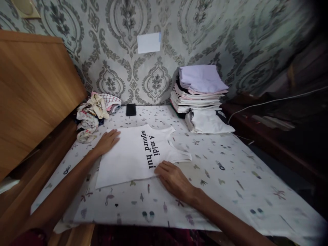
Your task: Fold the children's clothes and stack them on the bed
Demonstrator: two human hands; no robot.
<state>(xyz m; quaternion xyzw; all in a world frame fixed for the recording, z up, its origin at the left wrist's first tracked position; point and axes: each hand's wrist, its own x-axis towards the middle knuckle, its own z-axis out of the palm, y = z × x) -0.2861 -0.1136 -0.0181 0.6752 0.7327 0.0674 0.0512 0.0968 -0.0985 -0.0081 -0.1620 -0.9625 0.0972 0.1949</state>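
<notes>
Lying flat on a printed cloth (225,201), a white sleeveless top (123,159) sits between both hands, hem to the left, neck and straps to the right. Left hand (107,141): palm down at the far hem corner, fingers extended and close together, gripping nothing visible. Right hand (175,179): on the near side edge, beside the end of the black lettering (151,150), fingers bent and close-set; cannot tell whether fabric is pinched beneath.

Risks (judgement): uneven pressure from the two hands could skew the top or raise a ridge across the lettering. Pulling from the right alone would likely stretch the armhole edge, the narrowest part. The cloth beneath is thin and loose, so a dragging palm may ruck it along with the garment. The tall stack (200,97) has slightly uneven edges; a knock from the side could make it slide.

Materials: top appears to be soft, matte knit, near-rectangular body, curved neck and armholes. Stack is layered in flat slabs, a lilac garment (201,77) uppermost; a white folded bundle (210,122) lies just in front, edges rounded. Crumpled heap (93,114) at far left: thin patterned fabrics, irregular folds. Near it, a flat dark rectangle (131,109), smooth, possibly a phone.
</notes>
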